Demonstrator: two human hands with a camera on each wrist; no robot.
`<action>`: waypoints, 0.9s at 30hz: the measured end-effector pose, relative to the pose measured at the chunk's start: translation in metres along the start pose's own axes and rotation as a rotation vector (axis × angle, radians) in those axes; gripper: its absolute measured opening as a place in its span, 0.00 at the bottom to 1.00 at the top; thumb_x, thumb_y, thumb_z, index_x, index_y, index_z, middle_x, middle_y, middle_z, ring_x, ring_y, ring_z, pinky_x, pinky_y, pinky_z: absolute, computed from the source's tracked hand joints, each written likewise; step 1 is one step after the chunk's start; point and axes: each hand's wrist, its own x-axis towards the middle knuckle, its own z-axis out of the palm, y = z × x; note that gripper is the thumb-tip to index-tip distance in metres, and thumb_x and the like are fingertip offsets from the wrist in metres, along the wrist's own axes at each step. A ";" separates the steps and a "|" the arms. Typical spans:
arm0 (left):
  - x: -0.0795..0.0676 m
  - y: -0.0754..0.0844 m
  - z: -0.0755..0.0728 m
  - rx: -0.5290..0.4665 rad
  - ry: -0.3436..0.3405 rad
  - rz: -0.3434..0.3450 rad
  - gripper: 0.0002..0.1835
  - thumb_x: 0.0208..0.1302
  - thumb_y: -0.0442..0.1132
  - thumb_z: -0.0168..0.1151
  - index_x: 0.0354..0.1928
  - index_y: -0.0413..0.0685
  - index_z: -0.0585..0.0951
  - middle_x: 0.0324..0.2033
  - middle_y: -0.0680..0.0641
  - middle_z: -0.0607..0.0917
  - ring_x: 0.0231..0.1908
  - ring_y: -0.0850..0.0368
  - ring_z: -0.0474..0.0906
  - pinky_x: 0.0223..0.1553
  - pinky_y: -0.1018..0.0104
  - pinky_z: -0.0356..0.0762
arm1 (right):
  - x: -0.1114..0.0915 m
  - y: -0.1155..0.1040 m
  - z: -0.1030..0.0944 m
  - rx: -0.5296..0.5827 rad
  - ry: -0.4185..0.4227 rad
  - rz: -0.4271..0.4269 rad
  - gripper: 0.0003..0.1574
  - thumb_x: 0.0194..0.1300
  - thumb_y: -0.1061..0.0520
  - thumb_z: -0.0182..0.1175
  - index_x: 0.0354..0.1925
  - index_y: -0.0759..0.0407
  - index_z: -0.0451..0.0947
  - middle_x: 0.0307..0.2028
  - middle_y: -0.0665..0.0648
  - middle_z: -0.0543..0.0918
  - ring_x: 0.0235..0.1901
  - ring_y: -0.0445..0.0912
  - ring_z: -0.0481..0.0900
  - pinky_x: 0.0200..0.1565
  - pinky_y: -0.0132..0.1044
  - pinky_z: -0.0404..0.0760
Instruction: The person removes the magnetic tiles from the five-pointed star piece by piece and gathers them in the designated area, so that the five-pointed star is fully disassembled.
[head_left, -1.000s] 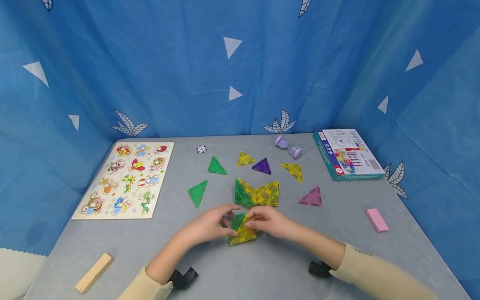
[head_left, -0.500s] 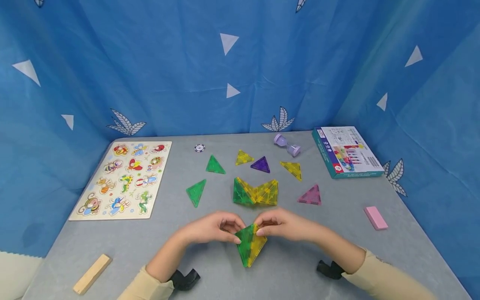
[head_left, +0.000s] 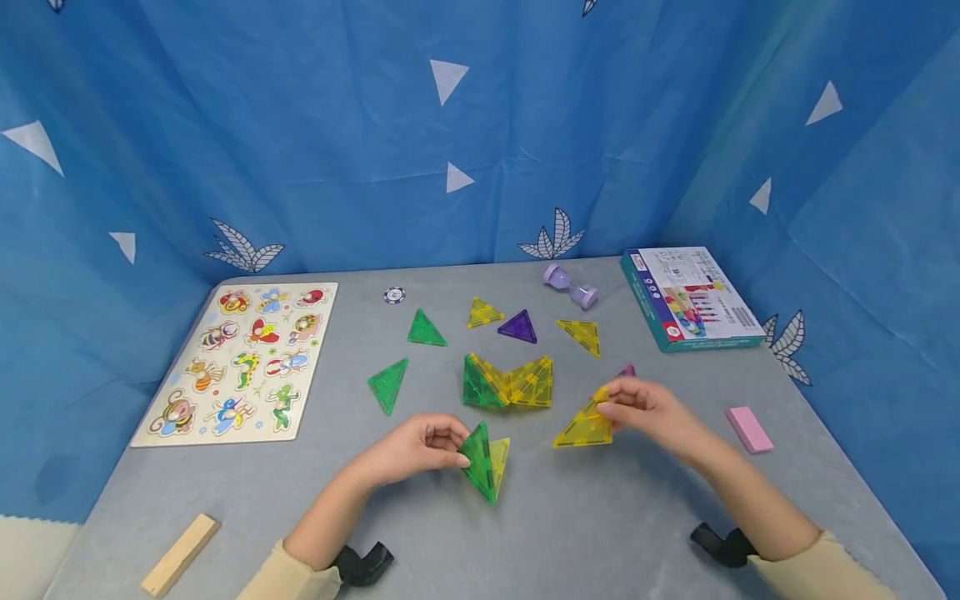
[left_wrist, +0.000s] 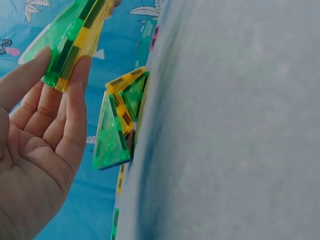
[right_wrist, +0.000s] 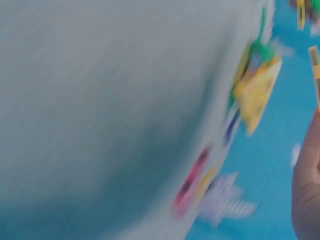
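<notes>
My left hand (head_left: 420, 450) pinches a green triangular magnetic tile (head_left: 477, 460) with a yellow triangular tile (head_left: 500, 462) against it. In the left wrist view, thumb and fingers hold the pair near one corner. To the right, my right hand (head_left: 656, 417) grips another yellow triangular tile (head_left: 583, 427) by its upper corner, in the air above the table. In the right wrist view that hand (right_wrist: 307, 185) is mostly cut off at the edge. Beyond both hands stands a green and yellow tile structure (head_left: 532, 383), upright on the table.
Loose triangular tiles lie around the structure: green (head_left: 388, 385), purple (head_left: 519, 327), yellow (head_left: 581, 335) and a partly hidden pink one (head_left: 627, 370). An insect puzzle board (head_left: 240, 358) lies left, a wooden block (head_left: 180, 554) nearer. An hourglass (head_left: 570, 286), box (head_left: 693, 300) and pink block (head_left: 749, 429) are right.
The green and yellow tiles were held together between both hands. Now the hands are apart: the right has moved right with one yellow tile, while the left keeps the green and yellow pair.
</notes>
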 end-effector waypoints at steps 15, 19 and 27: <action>-0.002 -0.002 -0.002 -0.003 0.055 -0.009 0.10 0.59 0.35 0.64 0.42 0.39 0.79 0.31 0.46 0.82 0.30 0.48 0.76 0.27 0.63 0.73 | -0.035 0.054 -0.097 -0.094 0.157 0.364 0.33 0.72 0.52 0.48 0.61 0.78 0.58 0.42 0.58 0.76 0.36 0.41 0.75 0.39 0.33 0.79; -0.002 -0.004 -0.001 -0.003 0.063 -0.012 0.10 0.59 0.34 0.64 0.42 0.38 0.79 0.31 0.46 0.82 0.31 0.52 0.77 0.28 0.63 0.74 | -0.019 0.059 -0.116 -0.180 0.231 0.425 0.38 0.72 0.47 0.48 0.63 0.78 0.56 0.47 0.62 0.76 0.38 0.40 0.75 0.41 0.33 0.79; 0.001 -0.006 0.002 0.006 0.061 -0.011 0.10 0.59 0.35 0.65 0.42 0.39 0.80 0.32 0.46 0.82 0.33 0.51 0.78 0.29 0.62 0.75 | -0.007 0.054 -0.119 -0.399 0.274 0.451 0.38 0.71 0.45 0.47 0.63 0.75 0.58 0.56 0.76 0.68 0.46 0.57 0.73 0.48 0.48 0.77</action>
